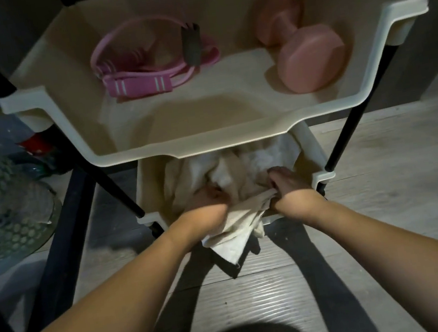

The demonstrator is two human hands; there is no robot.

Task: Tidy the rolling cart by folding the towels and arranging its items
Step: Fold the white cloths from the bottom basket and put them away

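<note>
Both hands in lower tray [322,177]: L hand [210,194] & R hand [284,182] each grip crumpled towels [236,219] (one corner hangs over front rim). Pink dumbbell [306,56] in upper tray [209,142].

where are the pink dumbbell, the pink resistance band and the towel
pink dumbbell [313,65]: head view, flat face of its near end
pink resistance band [138,86]: head view, its striped handle
towel [238,226]: head view, corner hanging over the lower tray's front

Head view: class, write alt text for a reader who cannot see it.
Both hands, left and right, reach into the cart's lower tray and grip crumpled cream towels, one corner hanging over the front rim. The upper tray holds a pink resistance band and a pink dumbbell.
</note>
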